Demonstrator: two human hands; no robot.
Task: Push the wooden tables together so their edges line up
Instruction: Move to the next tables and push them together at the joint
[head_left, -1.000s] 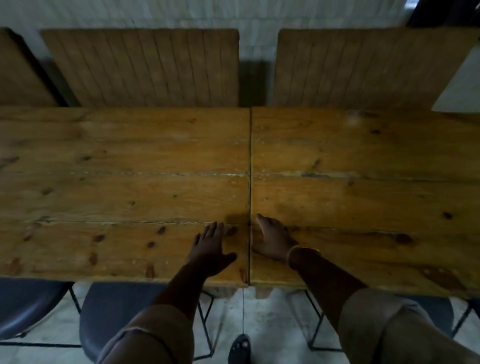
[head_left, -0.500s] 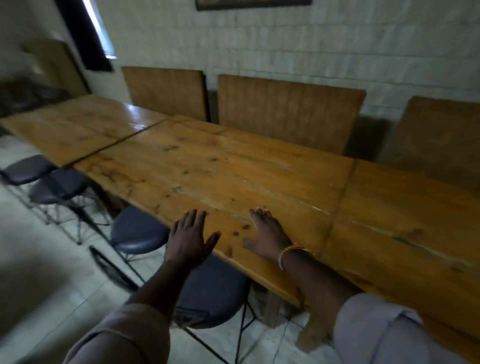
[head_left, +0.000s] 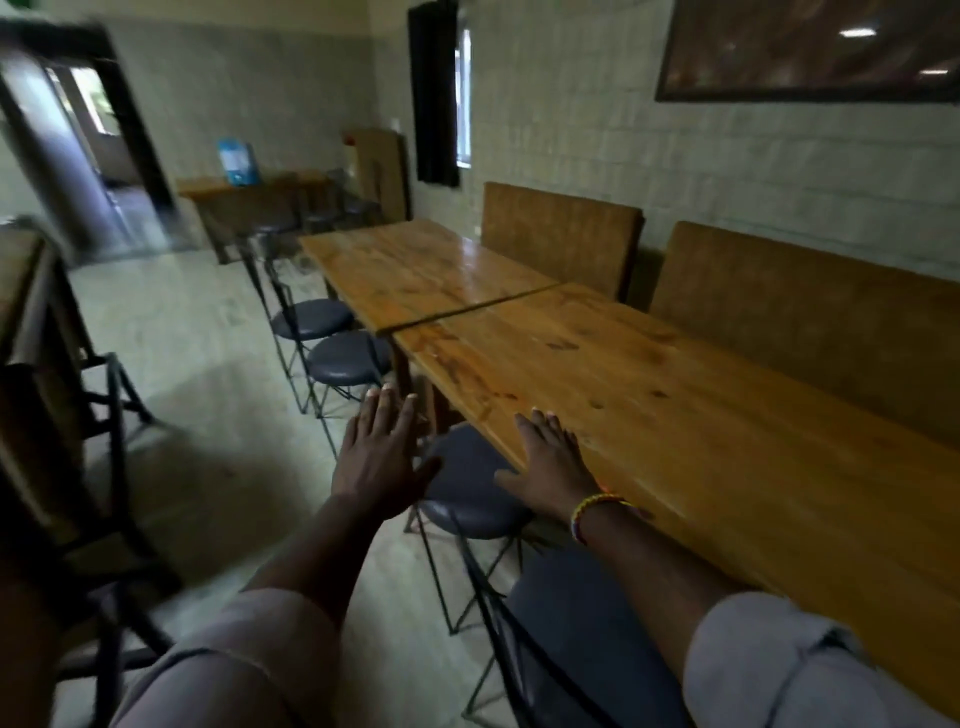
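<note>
A: While the right hand (head_left: 550, 467) lies flat on the near worktop (head_left: 675, 415), fingers spread and pinching nothing, where is the seam that needs work?

B: Ahead, where the near worktop meets the far worktop (head_left: 415, 265). A dark gap (head_left: 467, 309) shows between them, and the far worktop's front edge sits a little out of line with the near one at the aisle side.

A: And the left hand (head_left: 376, 457)?

B: It hovers off the worktop, over the floor (head_left: 197, 364) and just beside the nearest stool (head_left: 470, 488). Its grip is spread too, palm down, holding nothing.

A: So which step is this?

B: I judge it a move toward the next joint: the 2 worktops are close but not closed up, and neither hand is at that seam.

A: What does the next move call for?

B: Likely stepping forward along the aisle, past the 2 stools (head_left: 332, 338) tucked under the edge, then setting both palms against an edge near the gap and pushing until the gap shuts and the front edges run straight. Legs may drag on the floor, so a steady, even push seems wise.
</note>
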